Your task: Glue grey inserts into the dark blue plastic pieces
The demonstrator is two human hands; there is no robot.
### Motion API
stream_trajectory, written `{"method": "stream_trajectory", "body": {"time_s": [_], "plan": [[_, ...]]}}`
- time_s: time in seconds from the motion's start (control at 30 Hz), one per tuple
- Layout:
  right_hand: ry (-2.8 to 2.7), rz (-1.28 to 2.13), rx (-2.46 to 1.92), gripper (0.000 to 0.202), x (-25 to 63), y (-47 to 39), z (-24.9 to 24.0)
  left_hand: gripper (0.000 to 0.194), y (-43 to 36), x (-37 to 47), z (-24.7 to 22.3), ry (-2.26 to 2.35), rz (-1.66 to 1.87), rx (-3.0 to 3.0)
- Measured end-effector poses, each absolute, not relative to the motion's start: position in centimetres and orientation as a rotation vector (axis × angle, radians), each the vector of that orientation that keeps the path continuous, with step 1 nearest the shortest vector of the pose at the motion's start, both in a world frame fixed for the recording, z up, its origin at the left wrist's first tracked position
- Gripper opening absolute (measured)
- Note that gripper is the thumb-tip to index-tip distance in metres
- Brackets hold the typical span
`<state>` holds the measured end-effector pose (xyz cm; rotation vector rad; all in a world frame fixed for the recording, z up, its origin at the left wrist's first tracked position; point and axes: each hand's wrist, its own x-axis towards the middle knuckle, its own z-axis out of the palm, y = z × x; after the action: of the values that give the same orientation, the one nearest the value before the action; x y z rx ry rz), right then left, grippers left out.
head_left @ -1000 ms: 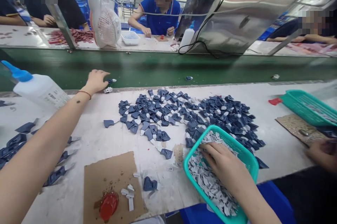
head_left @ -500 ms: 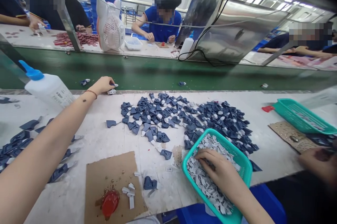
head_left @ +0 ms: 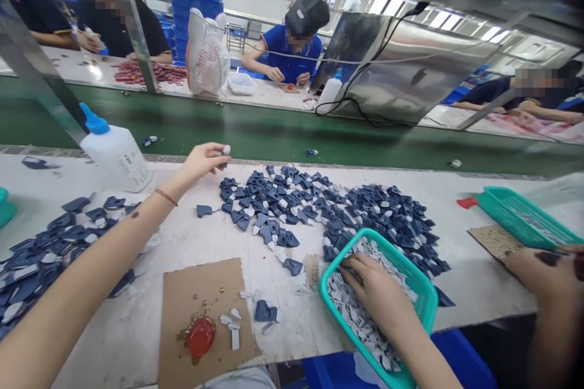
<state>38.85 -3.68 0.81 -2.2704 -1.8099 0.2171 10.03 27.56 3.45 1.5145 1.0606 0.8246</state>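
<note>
My left hand is raised at the far table edge, its fingers closed on a small dark blue plastic piece with a white part. Down in a green basket of small grey-white plastic pieces, my right hand has its fingers bent together; the tips are hidden among the pieces. Behind the basket spreads a heap of dark blue pieces, many with white parts attached. A cardboard sheet nearer me bears a red cap in spilled liquid and several grey-white pieces.
A white bottle with a blue nozzle stands left, behind more dark blue pieces. A green conveyor belt runs beyond the table. A co-worker's hand is at right near another green basket. Other people sit across the belt.
My left hand has lifted and moved right from the belt edge, with a blue and white piece in its fingers. My right hand stays in the basket. The view has shifted slightly.
</note>
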Motion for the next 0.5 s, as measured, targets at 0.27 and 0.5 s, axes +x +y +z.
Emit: {"method": "stream_trajectory", "body": {"time_s": [0.27, 0.5], "plan": [[-1.754, 0.305, -2.243, 0.023, 39.0, -3.2, 1.3, 0.024, 16.6, 7.0, 5.0, 0.773, 0.686, 1.028], [-1.235, 0.386, -2.308, 0.018, 38.9, -3.9, 2.4, 0.027, 9.2, 3.3, 4.5, 0.685, 0.757, 0.726]]}}
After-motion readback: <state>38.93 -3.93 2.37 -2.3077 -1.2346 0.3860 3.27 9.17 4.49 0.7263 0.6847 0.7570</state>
